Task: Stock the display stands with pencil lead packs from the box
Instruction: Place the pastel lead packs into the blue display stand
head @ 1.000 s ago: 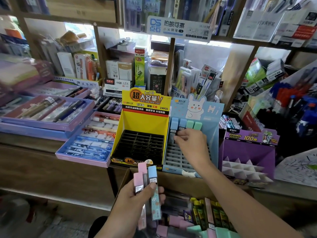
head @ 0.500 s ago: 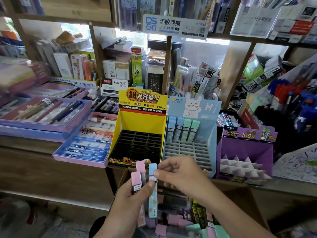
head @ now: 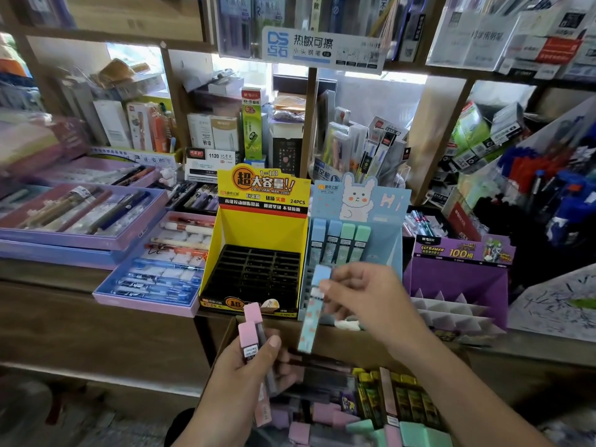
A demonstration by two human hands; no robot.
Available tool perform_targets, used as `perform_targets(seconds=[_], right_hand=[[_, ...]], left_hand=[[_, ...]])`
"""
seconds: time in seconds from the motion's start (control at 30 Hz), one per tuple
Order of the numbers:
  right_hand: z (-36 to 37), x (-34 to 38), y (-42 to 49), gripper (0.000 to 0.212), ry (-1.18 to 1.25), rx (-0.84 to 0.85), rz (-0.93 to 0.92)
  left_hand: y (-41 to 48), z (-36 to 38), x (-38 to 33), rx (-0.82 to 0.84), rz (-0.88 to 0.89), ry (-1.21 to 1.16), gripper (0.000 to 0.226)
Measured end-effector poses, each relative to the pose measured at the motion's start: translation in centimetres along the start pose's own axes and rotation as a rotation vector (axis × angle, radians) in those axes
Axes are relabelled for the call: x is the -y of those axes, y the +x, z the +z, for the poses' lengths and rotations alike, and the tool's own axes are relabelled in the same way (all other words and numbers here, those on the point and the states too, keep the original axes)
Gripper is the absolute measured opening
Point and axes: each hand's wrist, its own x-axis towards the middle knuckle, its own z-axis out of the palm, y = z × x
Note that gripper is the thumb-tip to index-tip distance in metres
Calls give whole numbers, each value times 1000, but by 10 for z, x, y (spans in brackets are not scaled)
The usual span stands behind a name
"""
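Observation:
My right hand [head: 367,304] pinches a blue-capped lead pack [head: 311,314] by its upper end, in front of the light blue rabbit stand [head: 387,253]. Two blue and two green packs [head: 340,243] stand in that stand's back row. My left hand [head: 245,379] grips two pink-capped packs [head: 250,330] upright, above the open cardboard box [head: 225,337]. The box holds several pink, green and yellow packs [head: 387,411]. The yellow stand [head: 258,230] has a black grid with nothing in it. A purple stand [head: 458,279] sits to the right.
Purple trays of pens [head: 77,217] and a blue pen tray [head: 158,275] lie on the wooden shelf to the left. Packed stationery fills the shelves behind. Bins of blue and red pens [head: 548,175] stand at the far right.
My right hand left the blue stand, came down to my left hand, took the blue-capped pack from it and lifted it toward the stand. My left hand now holds only the pink packs.

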Motion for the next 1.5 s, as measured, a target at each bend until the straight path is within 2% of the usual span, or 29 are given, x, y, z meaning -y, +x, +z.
perform_targets(seconds=[0.17, 0.33, 0.43, 0.7, 0.83, 1.07, 1.23, 1.5], right_hand=[[-26, 11, 21, 5, -46, -233, -160], [-32, 8, 41, 18, -128, -343, -258], [-29, 6, 50, 29, -160, -353, -293], [-23, -3, 64, 31, -230, -307, -289], [-22, -8, 67, 35, -274, -293, -272], [-14, -11, 80, 3, -374, -273, -215], [-12, -14, 83, 8, -390, -297, -189], [-17, -14, 70, 12, -308, -320, -157]], left_hand=[[-3, 2, -4, -29, -4, 20, 19], [-5, 4, -6, -40, -52, 9, 19], [-4, 4, -5, -45, -70, 17, 17], [0, 0, -3, -66, -89, -27, 11], [0, 1, -3, -67, -82, -35, 19], [0, 2, -5, -73, -81, -32, 22], [-1, 1, -4, -82, -76, -32, 23], [-2, 0, -3, -38, -41, -28, 11]])
